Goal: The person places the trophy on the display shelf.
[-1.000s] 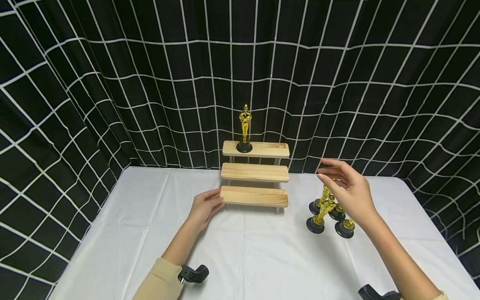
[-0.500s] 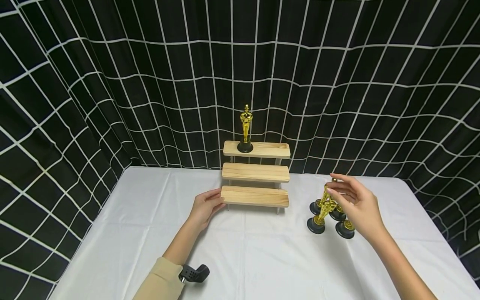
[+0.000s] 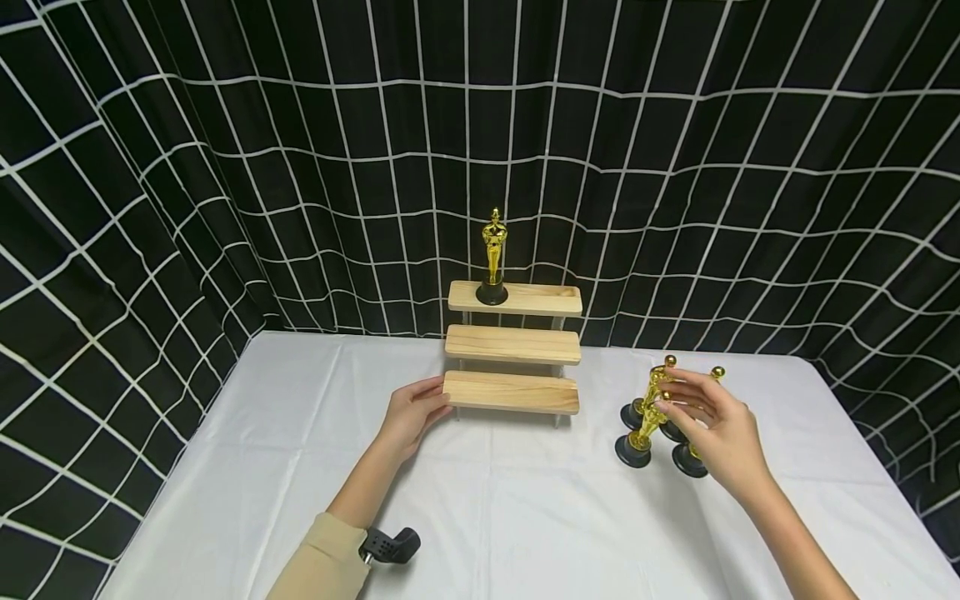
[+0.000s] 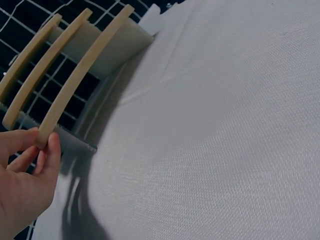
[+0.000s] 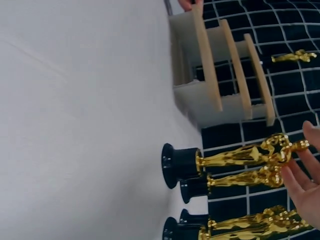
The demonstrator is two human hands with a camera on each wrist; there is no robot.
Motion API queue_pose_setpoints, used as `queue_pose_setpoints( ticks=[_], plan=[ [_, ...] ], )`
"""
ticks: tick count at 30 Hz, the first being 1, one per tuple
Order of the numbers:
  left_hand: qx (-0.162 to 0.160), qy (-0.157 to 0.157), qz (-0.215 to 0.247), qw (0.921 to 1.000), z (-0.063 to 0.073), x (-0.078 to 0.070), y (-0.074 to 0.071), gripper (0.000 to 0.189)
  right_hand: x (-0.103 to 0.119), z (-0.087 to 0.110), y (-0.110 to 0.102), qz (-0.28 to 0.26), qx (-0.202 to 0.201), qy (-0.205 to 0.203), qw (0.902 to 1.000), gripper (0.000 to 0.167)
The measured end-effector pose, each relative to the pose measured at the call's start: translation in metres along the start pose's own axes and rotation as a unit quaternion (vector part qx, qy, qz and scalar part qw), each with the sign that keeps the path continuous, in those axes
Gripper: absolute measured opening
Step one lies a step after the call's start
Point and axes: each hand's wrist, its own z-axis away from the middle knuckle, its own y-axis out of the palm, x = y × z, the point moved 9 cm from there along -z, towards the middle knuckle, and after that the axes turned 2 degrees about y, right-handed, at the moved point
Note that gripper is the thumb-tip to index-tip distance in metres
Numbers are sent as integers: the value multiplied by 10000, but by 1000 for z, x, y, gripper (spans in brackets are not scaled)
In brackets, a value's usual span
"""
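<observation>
My left hand (image 3: 408,418) pinches the left end of the lowest board of a three-tier wooden display stand (image 3: 512,393), thumb and fingers on either side of it. Gold trophy statuettes (image 3: 657,385) with round black bases stand grouped at the right. Around the head of the front-left statuette (image 5: 235,157) is my right hand (image 3: 726,433), thumb and fingers spread on either side. A gap shows between the index finger and the head in the right wrist view. The right hand partly hides the statuettes behind it in the head view.
Another gold statuette (image 3: 493,258) stands upright on the top board, left of its middle. White cloth (image 3: 525,517) covers the table. A black curtain with a white grid (image 3: 390,167) hangs behind and at both sides.
My right hand has come down and slightly right, from above the statuettes to the front-left one's head. The left hand has kept its hold on the stand.
</observation>
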Motion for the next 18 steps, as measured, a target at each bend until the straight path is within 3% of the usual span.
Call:
queue_pose_setpoints(
  ticks=[6,18],
  plan=[
    [18,25,75,10000,0,0,0,42,-11,5,4,206,5,172,9996,48],
    [46,43,101,9999,0,-1,1,42,-23,7,6,-110,-104,170,9997,44]
  ],
)
